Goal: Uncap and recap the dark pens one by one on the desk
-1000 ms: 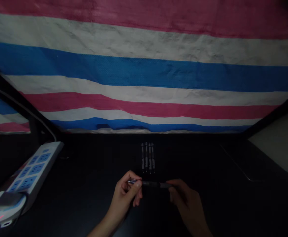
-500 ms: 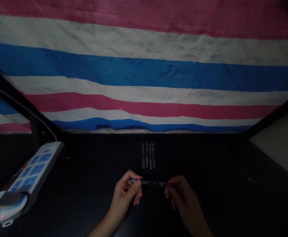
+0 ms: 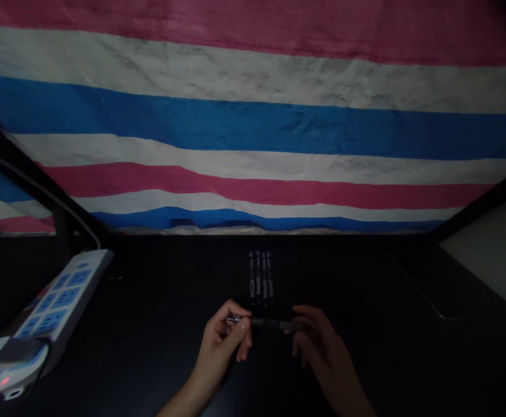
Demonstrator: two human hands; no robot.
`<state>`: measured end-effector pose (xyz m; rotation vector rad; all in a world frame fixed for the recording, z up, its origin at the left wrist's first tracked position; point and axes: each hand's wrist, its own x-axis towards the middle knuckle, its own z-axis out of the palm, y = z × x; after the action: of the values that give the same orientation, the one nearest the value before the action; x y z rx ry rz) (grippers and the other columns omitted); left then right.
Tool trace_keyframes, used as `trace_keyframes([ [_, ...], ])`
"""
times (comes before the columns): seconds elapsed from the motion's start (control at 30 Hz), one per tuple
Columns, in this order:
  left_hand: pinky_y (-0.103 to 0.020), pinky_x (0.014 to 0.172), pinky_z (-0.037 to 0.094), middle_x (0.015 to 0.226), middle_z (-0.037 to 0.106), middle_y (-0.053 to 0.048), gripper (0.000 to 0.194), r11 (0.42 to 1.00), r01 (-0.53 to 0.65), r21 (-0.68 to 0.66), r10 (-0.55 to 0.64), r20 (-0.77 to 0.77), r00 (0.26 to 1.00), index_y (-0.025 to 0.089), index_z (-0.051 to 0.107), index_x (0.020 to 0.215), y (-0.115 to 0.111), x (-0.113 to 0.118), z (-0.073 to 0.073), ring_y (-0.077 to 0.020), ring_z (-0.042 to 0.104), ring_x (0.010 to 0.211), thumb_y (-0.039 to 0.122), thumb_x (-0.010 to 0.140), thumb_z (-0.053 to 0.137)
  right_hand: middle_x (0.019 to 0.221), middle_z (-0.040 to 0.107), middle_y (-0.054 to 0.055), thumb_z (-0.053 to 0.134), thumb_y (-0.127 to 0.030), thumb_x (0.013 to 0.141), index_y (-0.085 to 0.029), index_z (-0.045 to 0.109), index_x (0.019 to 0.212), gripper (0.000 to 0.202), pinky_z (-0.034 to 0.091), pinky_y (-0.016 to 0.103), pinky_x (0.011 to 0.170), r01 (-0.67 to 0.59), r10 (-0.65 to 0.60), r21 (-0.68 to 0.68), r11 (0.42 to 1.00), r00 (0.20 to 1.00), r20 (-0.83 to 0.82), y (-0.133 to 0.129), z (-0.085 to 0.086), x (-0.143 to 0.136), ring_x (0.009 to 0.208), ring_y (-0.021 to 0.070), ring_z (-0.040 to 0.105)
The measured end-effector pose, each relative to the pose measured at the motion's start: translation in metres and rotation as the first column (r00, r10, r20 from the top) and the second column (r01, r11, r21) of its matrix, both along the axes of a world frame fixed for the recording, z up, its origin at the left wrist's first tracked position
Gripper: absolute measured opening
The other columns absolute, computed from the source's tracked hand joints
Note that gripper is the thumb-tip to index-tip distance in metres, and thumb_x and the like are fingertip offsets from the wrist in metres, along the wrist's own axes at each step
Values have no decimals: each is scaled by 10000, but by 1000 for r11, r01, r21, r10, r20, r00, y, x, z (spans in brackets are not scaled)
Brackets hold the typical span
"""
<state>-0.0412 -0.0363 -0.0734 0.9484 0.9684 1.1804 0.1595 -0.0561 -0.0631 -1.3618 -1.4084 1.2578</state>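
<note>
A dark pen (image 3: 265,322) is held level above the table between my two hands. My left hand (image 3: 229,330) pinches it near its clear, shiny end, which pokes out past the fingers on the left. Around the pen's right end, my right hand (image 3: 316,339) has its thumb and fingers closed; the tip is hidden there. Just beyond my hands, several similar pens (image 3: 259,278) lie side by side in a row, pointing away from me.
A white power strip (image 3: 68,301) with blue sockets and a plugged-in adapter lies at the left on the black table (image 3: 170,289). A dark flat slab (image 3: 448,284) rests at the right. Red, white and blue striped sheeting (image 3: 253,127) hangs behind.
The fingers of my right hand have shifted slightly on the pen's right end, and the pen looks turned about its length. My left hand keeps its pinch.
</note>
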Motion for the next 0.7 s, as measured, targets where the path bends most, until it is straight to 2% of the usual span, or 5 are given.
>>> trace_keyframes([
  [0.07,-136,371,286,490,563,44,261,1000,-7,-6,7,2,1000,166,564,845,0,0,1,-40,420,354,411,815,649,815,651,24,471,-427,911,-229,525,1073,262,453,225,556,-2,2,-1,1000,1000,10,0,2,0,649,136,581],
  [0.2,-137,372,285,491,556,46,264,1000,-17,-18,17,14,1000,161,571,842,0,0,3,-40,416,359,410,812,652,678,614,7,434,-428,919,-207,591,769,310,453,229,578,-33,32,6,999,987,159,0,0,2,612,135,565],
  [0.37,-143,370,279,484,550,47,269,999,-17,-37,18,25,1000,161,570,832,1,1,5,-44,410,357,416,809,653,925,673,41,520,-435,870,-254,594,1082,288,492,249,614,29,-45,83,996,980,191,0,-3,3,708,165,623],
  [0.57,-146,378,281,477,550,46,285,1000,-7,-17,7,-4,1000,154,585,840,3,0,6,-42,409,353,422,793,671,574,550,-11,335,-426,956,-219,576,680,420,430,229,564,-64,35,82,995,946,322,1,-1,2,561,135,547],
  [0.7,-142,375,271,473,547,49,300,999,-33,-5,33,18,999,157,584,835,3,0,6,-40,403,351,436,779,680,773,653,12,438,-420,918,-243,633,922,263,465,254,666,-75,41,92,993,946,323,1,-3,2,722,169,614],
])
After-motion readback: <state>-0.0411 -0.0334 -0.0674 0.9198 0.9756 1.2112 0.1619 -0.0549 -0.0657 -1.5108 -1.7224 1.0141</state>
